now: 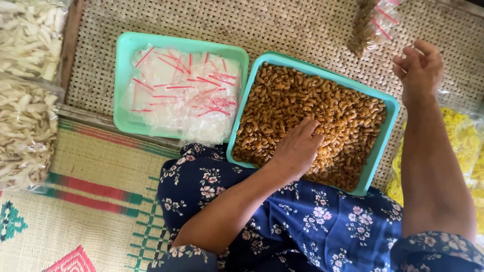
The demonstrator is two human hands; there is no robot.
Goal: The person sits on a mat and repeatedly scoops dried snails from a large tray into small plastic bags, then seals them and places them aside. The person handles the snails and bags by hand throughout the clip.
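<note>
Head view: at center frame, the left hand [297,148] lies palm-down in a teal tray [385,128] of browned elbow pasta [302,100], fingers spread and sunk a little into the heap. Whether that grip has closed on any pasta I cannot tell — the palm hides it. The tray rests partly on the person's lap, on blue floral cloth [312,221].

At the upper right, the right hand [418,68] hovers over the woven mat [282,25], fingers loosely apart and holding nothing. Just left of it, at the top edge, lies 1 small filled bag [373,20] of the same pasta, clear plastic with red stripes.

Left of the pasta tray, a 2nd teal tray [123,80] holds a pile of empty bags [184,93], also clear with red stripes. Large sacks of pale chips [25,100] fill the left edge; a sack of yellow snacks [461,136] sits at the right edge.

By my reading, the step in hand is gathering a handful of pasta. The next move would seem to call for an empty bag from the left tray, held open under the scooping hand so no pieces spill onto the mat.
</note>
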